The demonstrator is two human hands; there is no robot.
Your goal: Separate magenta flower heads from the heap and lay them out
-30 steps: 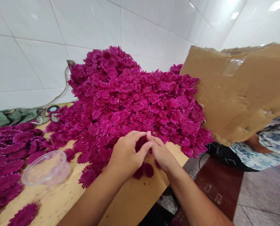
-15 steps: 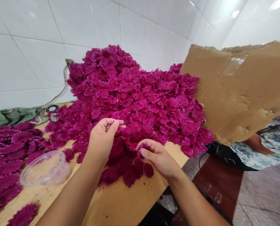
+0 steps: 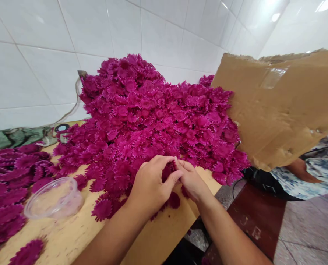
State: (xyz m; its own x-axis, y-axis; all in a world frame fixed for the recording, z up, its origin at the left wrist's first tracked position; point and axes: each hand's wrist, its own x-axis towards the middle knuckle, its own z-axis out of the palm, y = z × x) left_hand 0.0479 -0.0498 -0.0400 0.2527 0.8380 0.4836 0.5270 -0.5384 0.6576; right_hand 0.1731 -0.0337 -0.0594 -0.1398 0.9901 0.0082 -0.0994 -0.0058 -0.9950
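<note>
My left hand point(image 3: 152, 182) and my right hand point(image 3: 190, 180) meet fingertip to fingertip just above the table's front edge. A dark magenta artificial flower piece point(image 3: 168, 170) shows between them, mostly covered by my fingers. Both hands are closed in a pinch on it. Behind and below them rises a large heap of magenta flower pieces point(image 3: 152, 110) with toothed petals. One small dark piece point(image 3: 174, 200) lies loose under my hands.
A clear plastic tub point(image 3: 53, 197) stands on the tan tabletop point(image 3: 150, 239) at left, near layered flower pieces point(image 3: 7, 180). Green cloth point(image 3: 17, 137) lies by the tiled wall. A cardboard sheet point(image 3: 279, 106) borders the heap at right, beside another person's arm point(image 3: 304, 170).
My left hand has moved right and down from over the heap to meet my right hand. The right hand has shifted slightly right, still holding the flower piece.
</note>
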